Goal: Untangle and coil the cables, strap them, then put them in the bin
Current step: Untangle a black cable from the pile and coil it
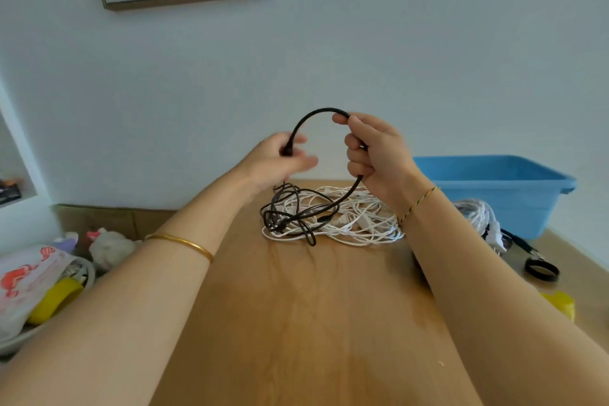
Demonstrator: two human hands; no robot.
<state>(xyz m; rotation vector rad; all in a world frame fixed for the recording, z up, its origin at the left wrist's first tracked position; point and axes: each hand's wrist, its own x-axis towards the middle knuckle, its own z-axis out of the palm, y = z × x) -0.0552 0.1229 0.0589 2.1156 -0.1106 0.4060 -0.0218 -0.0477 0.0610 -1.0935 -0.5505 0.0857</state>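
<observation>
Black cable [306, 122] arches between our raised hands above the wooden table [296, 323]. Our left hand [283, 158], slightly blurred, pinches the plug end, and our right hand [372, 155] is curled tight round the cord further along, seemingly to shape a first loop. The rest trails down into the heap of white cables [362, 227], so we judge the untangling unfinished. The blue bin [494, 188] sits right of the heap, near but apart.
</observation>
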